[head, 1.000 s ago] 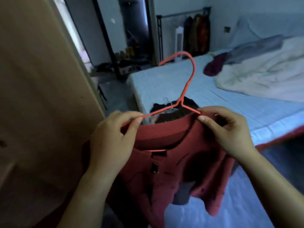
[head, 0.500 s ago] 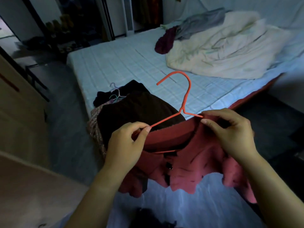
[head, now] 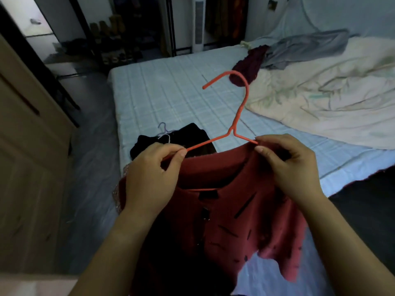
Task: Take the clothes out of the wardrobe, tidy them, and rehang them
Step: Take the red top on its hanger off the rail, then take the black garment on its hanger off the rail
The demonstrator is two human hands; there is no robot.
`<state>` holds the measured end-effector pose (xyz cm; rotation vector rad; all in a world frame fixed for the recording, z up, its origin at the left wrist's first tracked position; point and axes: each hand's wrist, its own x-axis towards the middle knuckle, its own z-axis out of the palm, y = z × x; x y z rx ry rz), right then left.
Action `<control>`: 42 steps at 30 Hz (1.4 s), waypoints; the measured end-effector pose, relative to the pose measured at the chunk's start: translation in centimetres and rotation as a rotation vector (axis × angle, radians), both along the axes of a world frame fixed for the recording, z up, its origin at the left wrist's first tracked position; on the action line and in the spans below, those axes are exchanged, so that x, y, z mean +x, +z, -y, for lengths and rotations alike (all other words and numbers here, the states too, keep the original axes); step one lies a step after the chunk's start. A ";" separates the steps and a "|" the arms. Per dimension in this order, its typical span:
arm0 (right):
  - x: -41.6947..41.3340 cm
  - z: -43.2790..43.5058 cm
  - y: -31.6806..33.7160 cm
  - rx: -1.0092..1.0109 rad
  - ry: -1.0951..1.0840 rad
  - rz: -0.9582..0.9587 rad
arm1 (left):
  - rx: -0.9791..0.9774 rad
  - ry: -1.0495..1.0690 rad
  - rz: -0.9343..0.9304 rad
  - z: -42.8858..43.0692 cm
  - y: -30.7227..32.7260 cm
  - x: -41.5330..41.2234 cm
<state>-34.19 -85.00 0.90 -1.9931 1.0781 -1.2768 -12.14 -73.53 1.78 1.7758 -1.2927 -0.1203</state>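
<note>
A red garment [head: 230,201] with dark dashes hangs on an orange hanger [head: 239,112], held up in front of me over the bed's near corner. My left hand [head: 149,176] pinches the hanger's left arm together with the garment's shoulder. My right hand [head: 290,167] pinches the right arm and the collar edge there. The hook points up and to the left. Behind the garment, a heap of dark clothes [head: 171,137] with pale hangers [head: 163,131] lies on the bed's corner.
The bed [head: 171,92] with a pale checked sheet fills the middle. A cream duvet [head: 331,92], a grey garment [head: 303,50] and a maroon one [head: 250,65] lie at its far right. The wooden wardrobe door [head: 27,167] stands at left. A shoe rack [head: 115,39] is beyond.
The view has swung from the wardrobe door toward the bed. Both hands keep their pinch on the hanger and red garment, which now hangs nearer the bed's corner.
</note>
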 end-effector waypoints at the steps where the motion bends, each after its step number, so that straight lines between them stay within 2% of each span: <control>1: 1.3 1.5 -0.5 0.005 0.023 -0.008 | 0.022 0.021 -0.005 0.8 -0.4 1.0; 11: 12.8 14.7 -6.3 0.109 0.269 -0.204 | 0.295 0.194 0.139 10.2 -6.1 10.7; 13: 14.8 17.2 -8.1 0.124 0.325 -0.293 | 0.401 0.246 0.178 11.9 -7.5 12.3; 16: 17.4 20.8 -11.1 0.126 0.394 -0.526 | 0.537 0.344 0.175 13.6 -10.2 13.7; 20: 19.1 22.2 -13.7 0.073 0.539 -0.738 | 0.664 0.468 0.141 13.4 -13.4 12.1; 23: 18.6 20.2 -16.3 0.019 0.665 -0.779 | 0.751 0.533 0.047 11.0 -16.0 8.8; 27: 17.7 16.1 -18.6 0.066 0.862 -0.973 | 0.824 0.676 -0.140 6.5 -18.1 4.0; 29: 17.7 13.9 -18.7 0.007 0.958 -1.021 | 0.827 0.751 -0.176 4.1 -18.0 2.0; 37: 22.8 1.8 -15.0 -0.335 1.322 -1.015 | 0.716 1.110 -0.313 -8.6 -15.0 -3.1; 42: 24.6 -10.2 -12.8 -0.405 1.470 -0.895 | 0.638 1.293 -0.333 -19.1 -12.7 -4.3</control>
